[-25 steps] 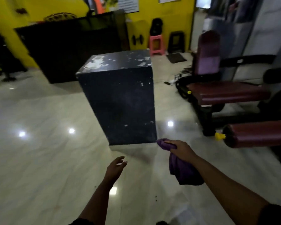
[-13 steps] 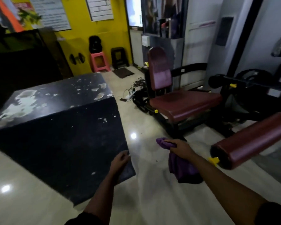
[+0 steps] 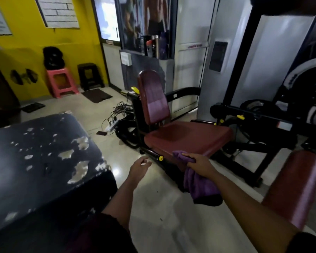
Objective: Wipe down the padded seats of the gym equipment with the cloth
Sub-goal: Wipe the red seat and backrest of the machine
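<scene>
A gym machine stands ahead with a maroon padded seat (image 3: pixel 186 137) and an upright maroon backrest (image 3: pixel 153 99). My right hand (image 3: pixel 199 164) is shut on a purple cloth (image 3: pixel 199 185), which hangs down below my fist just in front of the seat's near edge. My left hand (image 3: pixel 140 167) is held out open over the floor, left of the seat, holding nothing. A maroon padded roller (image 3: pixel 295 187) juts in at the right, close to my right forearm.
A black box with a peeling top (image 3: pixel 40 161) fills the left foreground. Cables and a power strip (image 3: pixel 113 123) lie on the tiled floor behind the seat. A pink stool (image 3: pixel 62 84) and a dark stool (image 3: pixel 89 75) stand by the yellow wall. The black machine frame (image 3: pixel 254 143) extends right.
The view has swung right and moved closer, so the maroon seat is now straight ahead and nearer. My right hand with the cloth has come up to the seat's front edge.
</scene>
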The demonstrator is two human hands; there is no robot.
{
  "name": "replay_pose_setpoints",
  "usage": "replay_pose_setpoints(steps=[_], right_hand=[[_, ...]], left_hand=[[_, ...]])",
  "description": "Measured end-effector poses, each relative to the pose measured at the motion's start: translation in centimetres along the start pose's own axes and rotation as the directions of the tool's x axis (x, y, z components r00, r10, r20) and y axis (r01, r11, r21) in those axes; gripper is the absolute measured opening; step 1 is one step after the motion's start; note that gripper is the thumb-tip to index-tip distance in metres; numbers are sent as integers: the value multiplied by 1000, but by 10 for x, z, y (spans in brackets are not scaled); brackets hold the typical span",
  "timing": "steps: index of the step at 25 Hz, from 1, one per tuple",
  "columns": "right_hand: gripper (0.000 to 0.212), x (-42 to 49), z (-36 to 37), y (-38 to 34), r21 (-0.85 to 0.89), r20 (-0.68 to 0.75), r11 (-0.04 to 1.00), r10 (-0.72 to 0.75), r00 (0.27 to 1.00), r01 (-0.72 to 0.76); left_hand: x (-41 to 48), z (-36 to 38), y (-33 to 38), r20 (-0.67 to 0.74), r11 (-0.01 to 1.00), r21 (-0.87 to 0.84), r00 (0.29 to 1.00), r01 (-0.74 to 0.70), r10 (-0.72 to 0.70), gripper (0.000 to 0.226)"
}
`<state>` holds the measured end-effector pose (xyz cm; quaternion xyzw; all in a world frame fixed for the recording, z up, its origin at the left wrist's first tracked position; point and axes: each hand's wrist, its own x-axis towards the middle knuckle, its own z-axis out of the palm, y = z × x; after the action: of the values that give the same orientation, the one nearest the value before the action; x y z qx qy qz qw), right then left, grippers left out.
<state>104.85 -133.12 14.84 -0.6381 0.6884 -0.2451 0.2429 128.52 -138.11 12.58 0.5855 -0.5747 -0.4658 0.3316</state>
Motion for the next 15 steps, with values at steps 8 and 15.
replay_pose_setpoints(steps=[8, 15], right_hand=[[51, 141, -2, 1, -54, 4, 997, 49, 999, -48], [49, 274, -7, 29, -84, 102, 996, 23, 995, -15]], left_hand=[[133, 18, 19, 33, 995, -95, 999, 21, -18, 36], [256, 43, 13, 51, 946, -282, 987, 160, -152, 36]])
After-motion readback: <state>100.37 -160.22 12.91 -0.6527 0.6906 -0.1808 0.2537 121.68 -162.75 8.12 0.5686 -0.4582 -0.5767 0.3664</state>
